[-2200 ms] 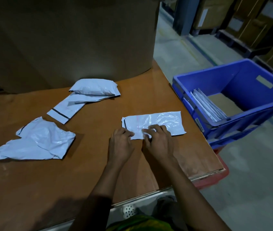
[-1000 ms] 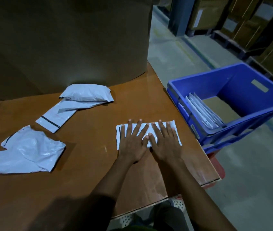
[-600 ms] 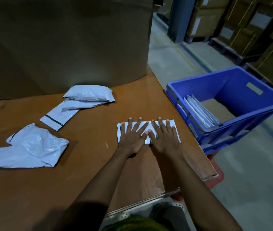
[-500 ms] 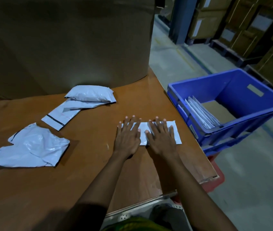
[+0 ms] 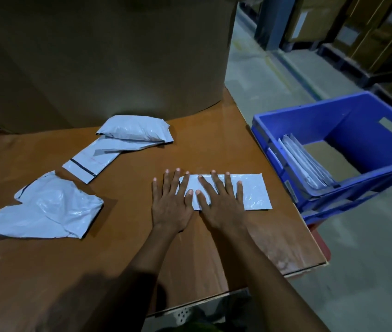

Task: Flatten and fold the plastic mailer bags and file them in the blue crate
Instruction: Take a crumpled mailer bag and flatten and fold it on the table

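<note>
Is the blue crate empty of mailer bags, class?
No, a stack of folded mailer bags stands on edge inside the blue crate, leaning against one of its walls.

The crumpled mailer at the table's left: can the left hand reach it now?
Probably yes. The left hand lies flat, partly on the folded mailer, and only bare table separates it from the crumpled mailer.

dim, bluish | glare – table (image 5: pixel 226 121) far edge | wide-angle bending – edges
</note>
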The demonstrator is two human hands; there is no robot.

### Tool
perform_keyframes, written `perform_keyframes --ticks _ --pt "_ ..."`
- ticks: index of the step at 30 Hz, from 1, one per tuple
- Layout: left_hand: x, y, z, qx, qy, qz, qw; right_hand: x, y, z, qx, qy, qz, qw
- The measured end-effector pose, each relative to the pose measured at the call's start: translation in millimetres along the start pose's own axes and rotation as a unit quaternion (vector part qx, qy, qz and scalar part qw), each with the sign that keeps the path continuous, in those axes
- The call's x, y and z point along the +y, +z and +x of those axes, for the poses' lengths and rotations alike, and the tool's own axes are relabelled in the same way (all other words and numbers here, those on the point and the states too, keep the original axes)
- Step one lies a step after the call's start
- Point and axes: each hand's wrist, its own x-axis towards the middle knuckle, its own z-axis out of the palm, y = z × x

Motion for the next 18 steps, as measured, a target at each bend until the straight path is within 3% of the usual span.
perform_keyframes --ticks 5,8,10,18 --pt "4.4 -9.8 -1.6 -0.006 -0.002 -0.006 1.0 -3.3 -11.4 -4.9 -0.001 -0.001 0.042 0.999" --pt "8.3 -19.1 -6.8 0.062 -0.013 -0.093 0.994 -12.0 -18.9 -21.1 0.143 -0.01 0.06 0.988" --pt "8.7 -21.0 -11.3 0.128 -0.032 -0.157 0.979 -12.8 -15.5 -30.0 0.186 -0.024 0.058 0.981" --pt "14.2 -13.7 -27.1 0.136 0.008 -0.186 0.973 -11.3 -23.6 -28.4 0.139 -0.001 0.069 0.988"
